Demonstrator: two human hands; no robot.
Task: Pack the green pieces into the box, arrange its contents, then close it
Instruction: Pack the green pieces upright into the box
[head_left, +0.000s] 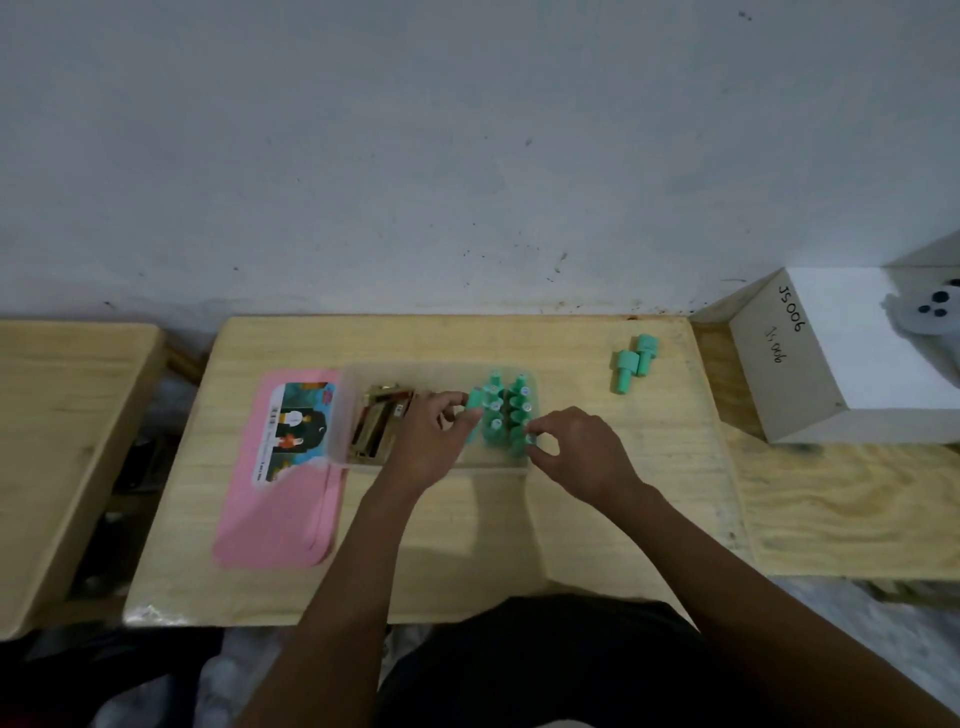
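Note:
A clear plastic box (358, 384) stands in the middle of the wooden table (467, 519). Its right half holds several green pieces (506, 410) standing in rows. Its left half holds gold and red items (376, 421). My left hand (426, 441) is over the box and pinches one green piece (474, 400) at the left side of the rows. My right hand (576, 452) pinches a green piece (530, 439) at the near right corner of the rows. Two more green pieces (635, 361) lie on the table at the back right.
The pink box lid (280, 499) with a picture label lies flat to the left of the box. A white and wooden cube (841, 358) sits on a second table at the right. Another table (57, 441) stands at the left. A wall runs behind.

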